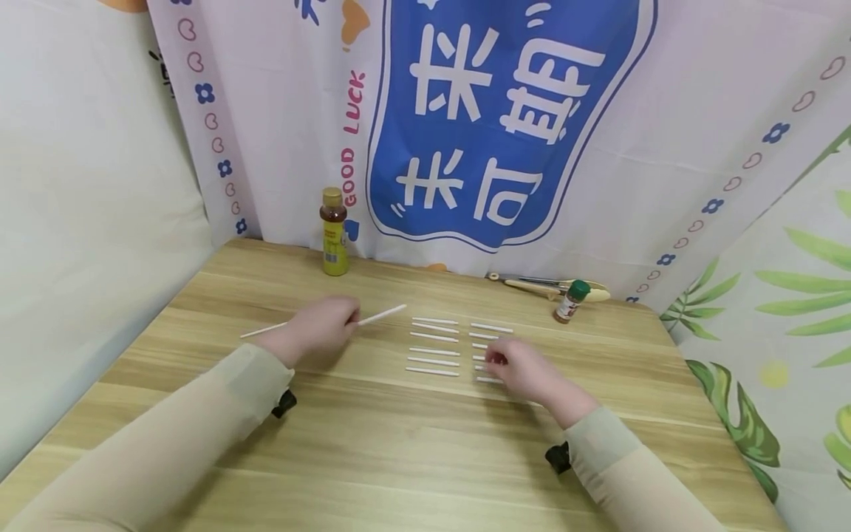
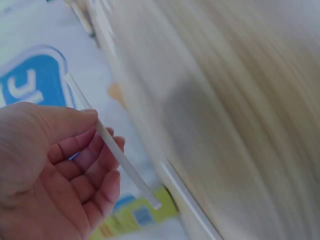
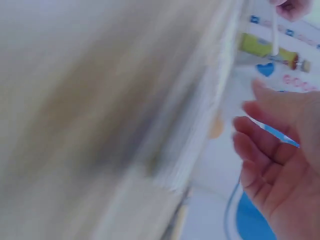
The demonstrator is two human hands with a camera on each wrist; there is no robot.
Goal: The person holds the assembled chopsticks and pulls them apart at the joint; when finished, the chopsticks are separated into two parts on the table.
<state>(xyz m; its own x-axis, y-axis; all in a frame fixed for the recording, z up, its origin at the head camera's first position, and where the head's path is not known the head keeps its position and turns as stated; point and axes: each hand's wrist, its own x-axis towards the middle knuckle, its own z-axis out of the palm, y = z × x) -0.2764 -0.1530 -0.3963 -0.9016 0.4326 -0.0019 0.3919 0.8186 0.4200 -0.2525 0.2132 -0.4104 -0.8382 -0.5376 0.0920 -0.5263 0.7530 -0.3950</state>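
Note:
In the head view my left hand [image 1: 322, 329] is over the left part of the table, pinching a thin white stick [image 1: 384, 315] between thumb and fingers. The left wrist view shows that stick [image 2: 120, 156] crossing in front of the curled fingers. Another white stick [image 2: 186, 196] lies on the table below this hand. My right hand [image 1: 521, 369] hovers over the right column of white sticks [image 1: 492, 327] and hides part of it. Nothing shows between its loosely bent fingers [image 3: 252, 145] in the right wrist view. Beside it lies a left column of several white sticks [image 1: 433, 353].
A bottle [image 1: 335, 244] with a yellow label and gold cap stands at the table's back left. At the back right are a small green-capped bottle [image 1: 571, 302] and a long tool with beige handles [image 1: 525, 285]. A printed curtain [image 1: 286, 148] hangs behind the wooden table [image 1: 372, 458].

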